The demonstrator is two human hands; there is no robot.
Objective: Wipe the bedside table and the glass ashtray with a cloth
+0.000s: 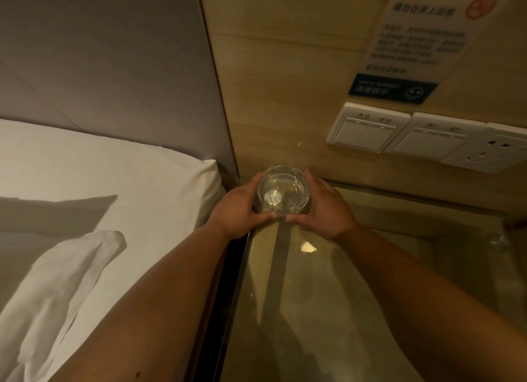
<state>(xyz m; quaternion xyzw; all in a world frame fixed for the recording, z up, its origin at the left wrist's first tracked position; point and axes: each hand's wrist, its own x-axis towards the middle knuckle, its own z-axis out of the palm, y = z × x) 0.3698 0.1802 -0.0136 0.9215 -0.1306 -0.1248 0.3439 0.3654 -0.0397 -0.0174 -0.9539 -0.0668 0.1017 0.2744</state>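
Both hands, left hand (238,208) and right hand (322,208), grasp the glass ashtray (283,190) at the back left corner of the glass worktop (328,310); looks like lifting or setting it down. White cloth (57,290) lies on the bed (99,165), needs fetching next. Wall notice (413,45) text blurred, unreadable

Dim warm light, hard shadow across the bed (85,182), glare on the bedside table (308,247) (edges bowed, wall sign (413,39) blurred)

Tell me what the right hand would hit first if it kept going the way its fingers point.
The right hand grips the ashtray, fingers pointing toward the wood wall panel. Going straight on, it would likely meet that panel first, below the switches; depth is hard to judge.
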